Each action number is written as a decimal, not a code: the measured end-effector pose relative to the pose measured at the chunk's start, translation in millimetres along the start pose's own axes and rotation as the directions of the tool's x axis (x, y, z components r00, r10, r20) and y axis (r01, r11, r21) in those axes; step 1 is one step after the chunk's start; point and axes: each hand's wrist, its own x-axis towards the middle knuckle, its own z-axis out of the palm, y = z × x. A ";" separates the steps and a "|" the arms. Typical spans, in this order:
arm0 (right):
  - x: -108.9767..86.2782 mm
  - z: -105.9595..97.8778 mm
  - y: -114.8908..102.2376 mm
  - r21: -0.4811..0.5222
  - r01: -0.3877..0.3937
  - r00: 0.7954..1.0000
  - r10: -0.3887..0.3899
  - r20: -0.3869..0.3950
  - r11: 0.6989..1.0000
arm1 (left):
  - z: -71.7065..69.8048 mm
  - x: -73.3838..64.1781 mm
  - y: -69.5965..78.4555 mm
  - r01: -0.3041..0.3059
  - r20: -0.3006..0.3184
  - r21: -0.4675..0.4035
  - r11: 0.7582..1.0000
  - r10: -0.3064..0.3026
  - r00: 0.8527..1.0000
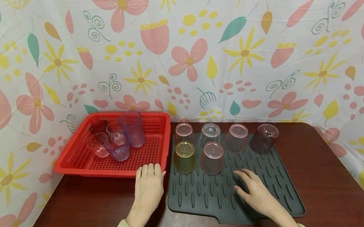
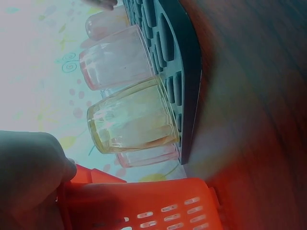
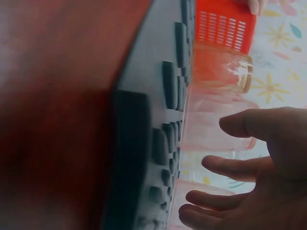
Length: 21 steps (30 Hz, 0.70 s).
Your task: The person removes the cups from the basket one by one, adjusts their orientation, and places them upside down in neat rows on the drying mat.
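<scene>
Tumblers, six in all, see-through and of glass or plastic, stand upside down on a dark grey, ribbed, rectangular drying mat point(image 1: 210, 206) before you. Nearest you are a yellow tumbler point(image 1: 185, 161) and a pale pink tumbler point(image 1: 212, 161); behind run, left to right, a rosy tumbler point(image 1: 183, 131), a colourless tumbler point(image 1: 209, 135), a pink-rimmed tumbler point(image 1: 236, 140) and a dark purple tumbler point(image 1: 263, 139). Mouth-down, each rests on its wider end, likely for steadiness, and the raised ribs probably let water drain.

Left of the mat, a red, rectangular, perforated plastic basket point(image 1: 108, 173) holds more see-through cups, seemingly mouth-up, bunched towards its left and back; among them are a tall violet cup point(image 1: 135, 132) and a short violet cup point(image 1: 118, 151).

Your left hand point(image 1: 148, 190) grips the basket's rim near its close right corner, fingers bent over the edge, perhaps to steady it. Your right hand point(image 1: 255, 196) hovers above the mat, thumb and fingers spread apart, holding nothing; the pale pink tumbler is close by.
</scene>
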 end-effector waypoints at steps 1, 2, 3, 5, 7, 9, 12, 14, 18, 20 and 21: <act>-3.2 0.2 1.0 -0.012 0.001 1.000 -0.001 0.022 1.000 | -0.2 0.0 0.0 0.002 -0.001 -0.003 1.000 -0.002 1.000; -6.4 0.3 2.1 -0.027 -0.002 0.999 0.003 0.046 1.000 | -0.3 0.0 -0.1 0.002 0.001 -0.003 1.000 -0.002 1.000; -9.8 0.2 3.1 -0.038 -0.008 0.997 0.010 0.072 0.999 | -0.6 0.1 -0.1 0.002 0.003 -0.002 1.000 -0.002 1.000; -15.9 0.2 4.6 -0.050 -0.022 0.992 0.028 0.120 0.998 | -0.6 0.2 -0.3 0.000 0.002 -0.001 1.000 0.000 1.000; -21.7 0.5 6.4 -0.054 -0.036 0.987 0.044 0.156 0.998 | -0.6 0.3 -0.6 0.000 0.006 0.004 1.000 0.000 1.000; -26.8 1.0 7.6 -0.053 -0.042 0.984 0.050 0.170 0.998 | -0.3 0.5 -0.7 0.001 0.007 0.007 1.000 -0.001 1.000; -34.0 2.4 9.3 -0.056 -0.032 0.985 0.041 0.167 0.998 | 0.4 0.4 -0.9 0.006 0.012 0.007 1.000 -0.006 1.000; -38.1 3.3 10.5 -0.056 -0.038 0.982 0.048 0.183 0.998 | 0.9 0.1 -0.8 0.005 0.015 0.007 1.000 -0.005 1.000; -43.4 5.3 13.5 -0.042 -0.100 0.956 0.108 0.274 0.994 | 1.3 -0.7 -0.5 0.003 0.021 0.008 1.000 -0.003 1.000; -44.2 6.0 14.7 -0.038 -0.148 0.936 0.153 0.318 0.988 | 1.5 -0.9 -0.3 0.004 0.023 0.007 1.000 -0.004 1.000; -44.7 6.2 15.2 -0.039 -0.163 0.928 0.167 0.332 0.986 | 1.6 -0.9 -0.2 0.005 0.024 0.004 1.000 -0.005 1.000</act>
